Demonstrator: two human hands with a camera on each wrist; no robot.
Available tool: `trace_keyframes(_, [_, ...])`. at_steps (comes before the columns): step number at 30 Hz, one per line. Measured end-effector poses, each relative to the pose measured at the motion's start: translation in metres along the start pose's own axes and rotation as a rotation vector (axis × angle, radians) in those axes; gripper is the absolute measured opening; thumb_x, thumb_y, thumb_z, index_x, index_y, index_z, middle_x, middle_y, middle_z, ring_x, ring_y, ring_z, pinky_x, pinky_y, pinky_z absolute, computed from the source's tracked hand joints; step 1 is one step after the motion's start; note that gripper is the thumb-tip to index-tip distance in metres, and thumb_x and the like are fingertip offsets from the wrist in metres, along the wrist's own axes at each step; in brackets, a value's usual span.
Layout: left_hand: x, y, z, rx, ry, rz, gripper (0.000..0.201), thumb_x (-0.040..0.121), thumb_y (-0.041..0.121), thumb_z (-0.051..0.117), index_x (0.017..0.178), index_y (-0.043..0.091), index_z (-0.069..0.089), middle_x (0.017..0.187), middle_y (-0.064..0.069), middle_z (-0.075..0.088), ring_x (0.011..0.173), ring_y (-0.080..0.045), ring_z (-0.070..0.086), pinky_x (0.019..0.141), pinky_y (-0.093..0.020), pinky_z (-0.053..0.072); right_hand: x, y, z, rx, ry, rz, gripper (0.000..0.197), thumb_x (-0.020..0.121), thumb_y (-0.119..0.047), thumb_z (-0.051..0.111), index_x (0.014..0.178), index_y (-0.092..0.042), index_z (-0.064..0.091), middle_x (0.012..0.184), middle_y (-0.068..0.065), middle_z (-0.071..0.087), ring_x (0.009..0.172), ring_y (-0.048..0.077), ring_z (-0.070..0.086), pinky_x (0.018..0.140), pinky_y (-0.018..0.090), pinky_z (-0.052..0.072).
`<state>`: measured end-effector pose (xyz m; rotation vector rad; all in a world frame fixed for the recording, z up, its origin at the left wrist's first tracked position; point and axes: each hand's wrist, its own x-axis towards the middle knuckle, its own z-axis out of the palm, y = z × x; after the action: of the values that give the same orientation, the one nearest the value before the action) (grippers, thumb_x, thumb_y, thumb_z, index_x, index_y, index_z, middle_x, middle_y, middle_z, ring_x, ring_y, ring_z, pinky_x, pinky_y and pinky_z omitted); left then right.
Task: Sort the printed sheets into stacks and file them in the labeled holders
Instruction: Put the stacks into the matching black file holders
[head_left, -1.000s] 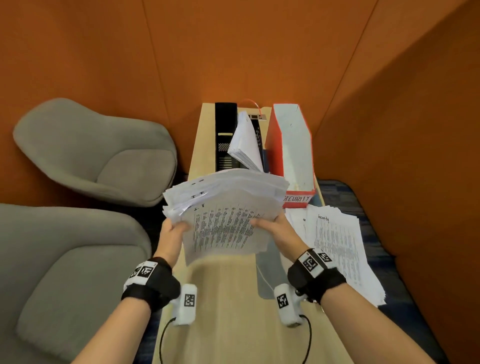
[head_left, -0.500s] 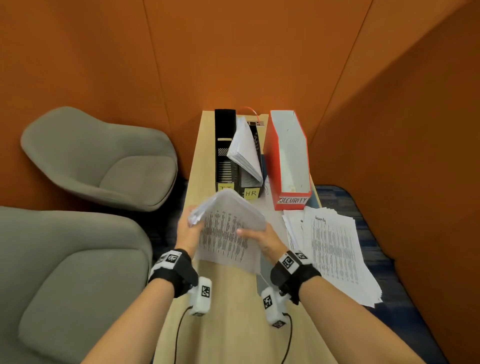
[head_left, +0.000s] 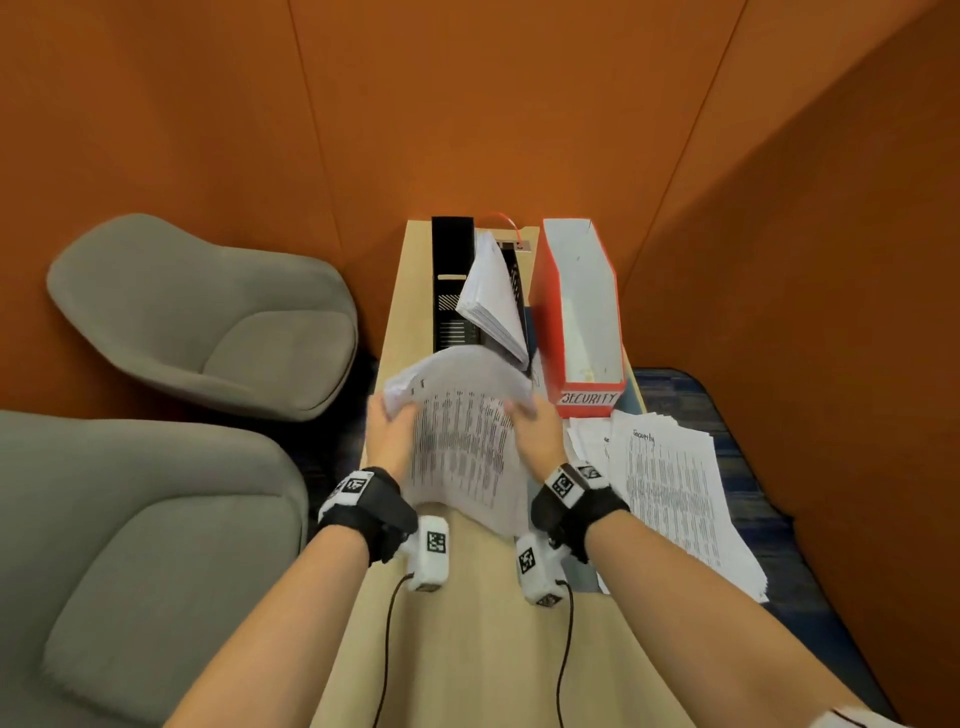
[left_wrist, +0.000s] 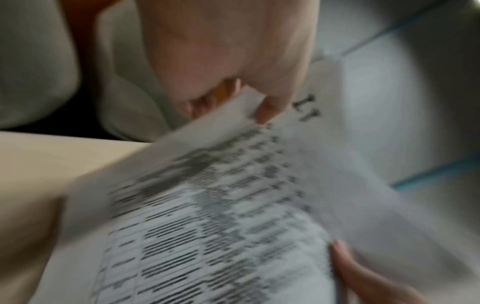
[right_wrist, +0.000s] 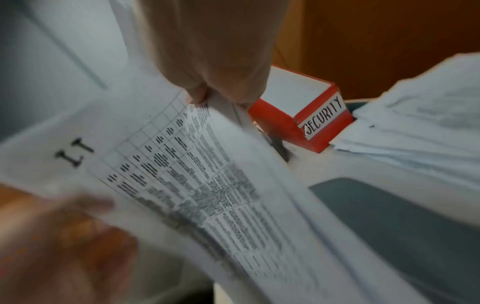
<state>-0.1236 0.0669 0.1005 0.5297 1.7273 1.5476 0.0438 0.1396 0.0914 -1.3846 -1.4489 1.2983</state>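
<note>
From the head view, the left hand (head_left: 387, 431) and right hand (head_left: 532, 431) hold the IT stack (head_left: 462, 441) above the worktop (head_left: 467, 649), before the black holders (head_left: 452, 291). The left wrist view shows fingers (left_wrist: 270, 107) pinching its top corner; the right wrist view shows fingers (right_wrist: 197, 96) clamped on the opposite edge. Best to square the sheets first, then feed them in edge-on.
</note>
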Motion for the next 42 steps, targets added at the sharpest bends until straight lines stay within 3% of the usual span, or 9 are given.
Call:
trace_keyframes(3, [0.016, -0.035, -0.025, 0.180, 0.237, -0.381, 0.090, 0.065, 0.045, 0.072, 0.138, 0.012, 0.031, 0.136, -0.015, 0.044, 0.122, -0.034, 0.048, 0.103, -0.040, 0.041, 0.019, 0.004, -0.014, 0.323, 0.065, 0.166, 0.033, 0.089, -0.019, 0.064, 0.120, -0.007, 0.061, 0.111, 0.011, 0.069, 0.103, 0.025, 0.065, 0.094, 0.043, 0.050])
trace_keyframes(6, [0.016, -0.064, -0.041, -0.062, -0.040, -0.609, 0.090, 0.062, 0.060, 0.075, 0.133, 0.015, 0.044, 0.127, -0.009, 0.059, 0.108, -0.032, 0.062, 0.093, -0.047, 0.050, 0.023, 0.009, -0.030, 0.546, -0.026, 0.336, 0.040, 0.090, -0.022, 0.063, 0.128, -0.009, 0.057, 0.127, 0.015, 0.063, 0.118, 0.033, 0.060, 0.104, 0.052, 0.044])
trace_keyframes(8, [0.004, -0.050, -0.046, -0.247, -0.147, -0.453, 0.034, 0.087, 0.029, 0.062, 0.119, 0.016, 0.059, 0.104, -0.008, 0.072, 0.089, -0.027, 0.071, 0.072, -0.040, 0.058, 0.017, 0.007, -0.038, 0.644, -0.130, 0.362, 0.036, 0.095, -0.008, 0.053, 0.131, -0.006, 0.054, 0.129, 0.015, 0.062, 0.120, 0.031, 0.059, 0.107, 0.048, 0.042])
trace_keyframes(10, [0.004, -0.033, -0.058, -0.270, -0.144, -0.247, 0.032, 0.087, 0.004, 0.053, 0.115, 0.015, 0.061, 0.104, -0.008, 0.073, 0.092, -0.026, 0.070, 0.070, -0.036, 0.057, 0.014, 0.014, -0.053, 0.650, -0.213, 0.311, 0.039, 0.091, 0.004, 0.053, 0.128, -0.006, 0.056, 0.124, 0.012, 0.066, 0.115, 0.028, 0.062, 0.104, 0.047, 0.045])
trace_keyframes(14, [0.026, -0.018, -0.095, -0.121, -0.172, -0.042, 0.036, 0.082, 0.007, 0.057, 0.115, 0.022, 0.063, 0.119, -0.007, 0.067, 0.111, -0.031, 0.061, 0.093, -0.048, 0.048, 0.016, 0.027, -0.084, 0.358, -0.305, 0.257, 0.035, 0.086, 0.004, 0.059, 0.121, -0.004, 0.060, 0.124, 0.015, 0.066, 0.116, 0.032, 0.062, 0.103, 0.049, 0.046])
trace_keyframes(24, [0.036, -0.034, -0.084, 0.134, -0.191, 0.110, 0.021, 0.088, 0.005, 0.060, 0.107, 0.013, 0.063, 0.097, 0.002, 0.065, 0.097, -0.020, 0.059, 0.079, -0.024, 0.046, 0.028, 0.049, -0.061, 0.119, -0.255, 0.142, 0.046, 0.069, -0.017, 0.079, 0.110, 0.001, 0.066, 0.112, 0.028, 0.065, 0.102, 0.037, 0.064, 0.095, 0.060, 0.048])
trace_keyframes(29, [0.035, -0.076, -0.087, 0.124, -0.139, 0.080, 0.030, 0.061, 0.029, 0.063, 0.091, 0.024, 0.065, 0.098, 0.001, 0.065, 0.089, -0.012, 0.057, 0.076, -0.026, 0.043, 0.018, 0.083, -0.071, 0.050, -0.404, 0.140, 0.048, 0.071, -0.014, 0.080, 0.117, -0.009, 0.068, 0.113, 0.006, 0.072, 0.108, 0.020, 0.066, 0.093, 0.034, 0.051])
trace_keyframes(37, [0.062, -0.095, -0.070, 0.125, 0.106, -0.038, 0.027, 0.078, -0.006, 0.047, 0.074, 0.018, 0.058, 0.076, -0.004, 0.056, 0.075, -0.016, 0.047, 0.068, -0.031, 0.039, 0.027, 0.109, -0.051, 0.118, -0.265, 0.222, 0.041, 0.060, -0.020, 0.082, 0.096, -0.005, 0.068, 0.098, 0.015, 0.070, 0.091, 0.022, 0.065, 0.080, 0.032, 0.051])
trace_keyframes(42, [0.074, -0.101, -0.067, 0.219, 0.055, -0.165, 0.041, 0.072, 0.017, 0.059, 0.112, 0.007, 0.063, 0.108, -0.015, 0.065, 0.102, -0.026, 0.059, 0.088, -0.039, 0.045, 0.038, 0.112, -0.041, -0.150, -0.384, 0.203, 0.024, 0.088, -0.002, 0.065, 0.112, 0.003, 0.063, 0.110, 0.019, 0.066, 0.102, 0.029, 0.064, 0.093, 0.038, 0.052])
